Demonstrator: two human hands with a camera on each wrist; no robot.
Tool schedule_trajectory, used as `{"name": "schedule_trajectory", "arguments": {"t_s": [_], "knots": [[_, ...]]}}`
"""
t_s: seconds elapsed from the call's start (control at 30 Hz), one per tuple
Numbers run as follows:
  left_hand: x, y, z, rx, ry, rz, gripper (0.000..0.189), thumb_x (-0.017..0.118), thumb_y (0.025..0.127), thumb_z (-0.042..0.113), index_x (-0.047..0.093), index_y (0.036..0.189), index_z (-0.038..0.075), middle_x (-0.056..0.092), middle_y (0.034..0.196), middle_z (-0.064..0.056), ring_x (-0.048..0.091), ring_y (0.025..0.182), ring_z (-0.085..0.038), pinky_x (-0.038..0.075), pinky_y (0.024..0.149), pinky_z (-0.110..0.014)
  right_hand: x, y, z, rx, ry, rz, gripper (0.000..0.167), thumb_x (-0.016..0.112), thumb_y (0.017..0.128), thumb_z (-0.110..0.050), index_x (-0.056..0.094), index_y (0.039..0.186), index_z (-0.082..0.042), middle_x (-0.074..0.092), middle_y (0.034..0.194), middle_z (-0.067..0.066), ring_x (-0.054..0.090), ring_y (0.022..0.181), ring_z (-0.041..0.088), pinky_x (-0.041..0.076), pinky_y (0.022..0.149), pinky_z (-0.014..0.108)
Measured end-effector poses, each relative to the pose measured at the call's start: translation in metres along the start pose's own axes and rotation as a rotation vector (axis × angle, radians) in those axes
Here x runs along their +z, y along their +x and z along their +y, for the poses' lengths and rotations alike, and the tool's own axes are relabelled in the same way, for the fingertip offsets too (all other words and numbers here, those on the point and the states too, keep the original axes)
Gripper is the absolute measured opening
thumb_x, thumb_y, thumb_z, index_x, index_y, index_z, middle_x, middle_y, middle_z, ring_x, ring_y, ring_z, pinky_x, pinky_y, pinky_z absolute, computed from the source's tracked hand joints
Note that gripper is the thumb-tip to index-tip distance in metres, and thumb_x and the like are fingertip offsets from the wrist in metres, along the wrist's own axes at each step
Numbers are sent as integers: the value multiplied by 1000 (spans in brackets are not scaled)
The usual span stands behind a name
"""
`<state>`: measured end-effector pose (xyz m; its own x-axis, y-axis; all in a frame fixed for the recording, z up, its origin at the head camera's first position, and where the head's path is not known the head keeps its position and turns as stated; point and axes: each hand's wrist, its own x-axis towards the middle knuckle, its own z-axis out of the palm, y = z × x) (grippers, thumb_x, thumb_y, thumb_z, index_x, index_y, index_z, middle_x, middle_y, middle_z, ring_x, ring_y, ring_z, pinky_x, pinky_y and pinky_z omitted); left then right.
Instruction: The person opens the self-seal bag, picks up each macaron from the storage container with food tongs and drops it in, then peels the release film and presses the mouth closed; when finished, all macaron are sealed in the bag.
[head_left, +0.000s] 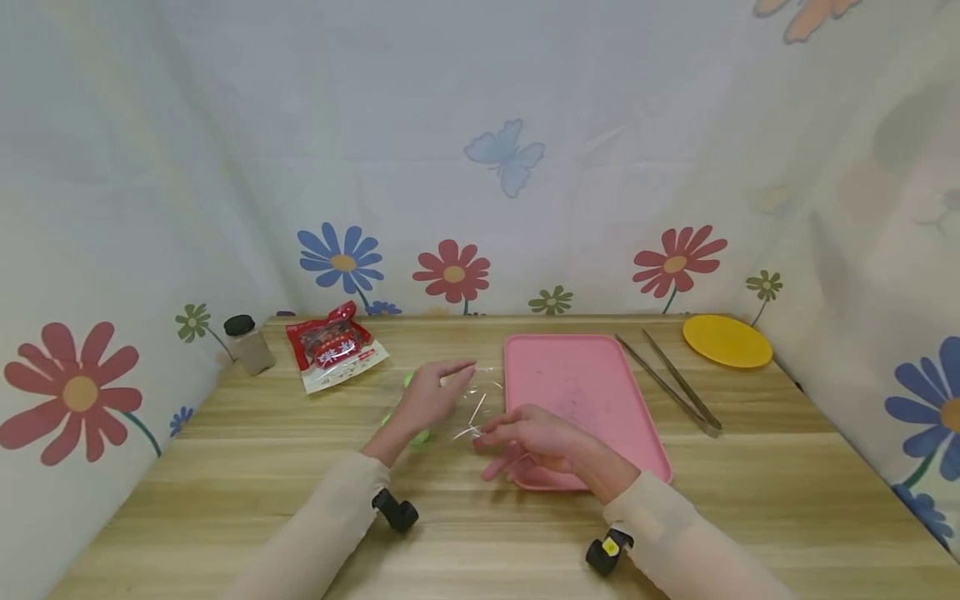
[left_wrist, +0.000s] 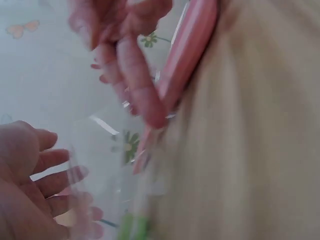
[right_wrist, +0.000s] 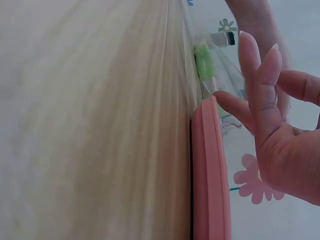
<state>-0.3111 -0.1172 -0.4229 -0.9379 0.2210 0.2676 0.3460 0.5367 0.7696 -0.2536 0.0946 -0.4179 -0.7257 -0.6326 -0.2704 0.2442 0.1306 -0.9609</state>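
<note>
Between the two hands lies a clear plastic bag [head_left: 480, 406], its crinkled film shining beside the tray. Green items [right_wrist: 204, 61] show through the plastic in the right wrist view; their kind is unclear. The left hand [head_left: 429, 406] reaches over the bag and partly hides it; its fingers [left_wrist: 56, 182] look extended, some seen through film. The right hand [head_left: 546, 439] is at the bag's right end, above the near left part of a pink tray [head_left: 585, 375]. Its fingers [right_wrist: 266, 95] are mostly straight, with one near the plastic; whether it touches is hard to tell.
Metal tongs [head_left: 678, 386] lie right of the tray, with a yellow plate [head_left: 727, 341] at the back right. At the back left are a red and white food packet [head_left: 335, 348] and a black-lidded jar [head_left: 251, 348]. Flowered cloth surrounds the wooden table [head_left: 772, 492].
</note>
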Motion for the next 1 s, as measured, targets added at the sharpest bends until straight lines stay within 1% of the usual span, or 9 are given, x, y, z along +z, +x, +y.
{"name": "schedule_trajectory", "arguments": {"t_s": [0.07, 0.13, 0.23, 0.33, 0.47, 0.63, 0.77, 0.9, 1.0], "knots": [[-7, 12, 0, 15, 41, -11, 36, 55, 104, 31, 67, 132, 11, 68, 127, -6, 60, 121, -24, 49, 98, -44, 0, 1, -1, 9, -10, -5, 49, 58, 100, -13, 46, 140, 13, 61, 133, 22, 75, 82, 23, 54, 54, 22], [-13, 26, -2, 42, 86, -50, 34, 55, 104, 25, 65, 133, 9, 71, 121, -8, 64, 114, -23, 52, 88, -42, -1, 1, -2, 17, -19, -8, 48, 58, 100, -13, 47, 139, 12, 62, 132, 22, 75, 81, 23, 54, 54, 22], [-20, 46, -6, 75, 152, -170, 34, 55, 103, 13, 62, 135, 5, 71, 119, -13, 65, 111, -25, 53, 85, -39, 0, 1, -3, 19, -29, -10, 44, 59, 99, -13, 50, 136, 10, 63, 130, 22, 75, 80, 23, 54, 53, 22], [-25, 62, -12, 69, 209, -294, 36, 57, 101, 6, 59, 136, 1, 68, 123, -19, 64, 113, -28, 54, 91, -39, 1, 1, -4, 16, -37, -25, 44, 59, 99, -13, 51, 136, 10, 64, 129, 22, 75, 81, 24, 53, 53, 22], [-24, 75, -21, 33, 275, -376, 39, 60, 98, 3, 58, 136, -3, 66, 123, -22, 62, 114, -31, 52, 96, -43, 2, -1, -4, 7, -61, -41, 47, 59, 99, -14, 49, 138, 11, 65, 125, 24, 75, 82, 24, 53, 54, 22], [-11, 82, -28, -43, 275, -451, 39, 63, 98, 11, 59, 135, -2, 67, 123, -17, 63, 109, -27, 51, 98, -43, -2, -8, 2, 26, -74, -9, 46, 60, 99, -13, 50, 137, 11, 67, 123, 23, 75, 82, 25, 53, 53, 22], [-10, 82, -34, -111, 292, -444, 26, 65, 97, 14, 70, 120, 2, 72, 108, -10, 63, 94, -20, 53, 89, -38, -3, -8, 3, 26, -67, -38, 50, 60, 99, -14, 47, 139, 11, 62, 133, 19, 74, 85, 26, 54, 55, 22], [-16, 81, -39, -94, 302, -449, 16, 65, 97, 15, 76, 102, 4, 72, 90, -6, 60, 77, -16, 52, 74, -30, -1, -6, 1, 14, -82, -68, 51, 60, 98, -12, 45, 140, 12, 60, 135, 20, 74, 86, 26, 54, 56, 22], [-23, 80, -43, -90, 280, -452, 18, 62, 98, 15, 75, 101, 3, 70, 90, -5, 58, 76, -15, 49, 69, -27, -2, -6, -2, 7, -106, -57, 47, 60, 98, -11, 49, 138, 11, 62, 131, 21, 74, 85, 28, 55, 56, 22]]}}
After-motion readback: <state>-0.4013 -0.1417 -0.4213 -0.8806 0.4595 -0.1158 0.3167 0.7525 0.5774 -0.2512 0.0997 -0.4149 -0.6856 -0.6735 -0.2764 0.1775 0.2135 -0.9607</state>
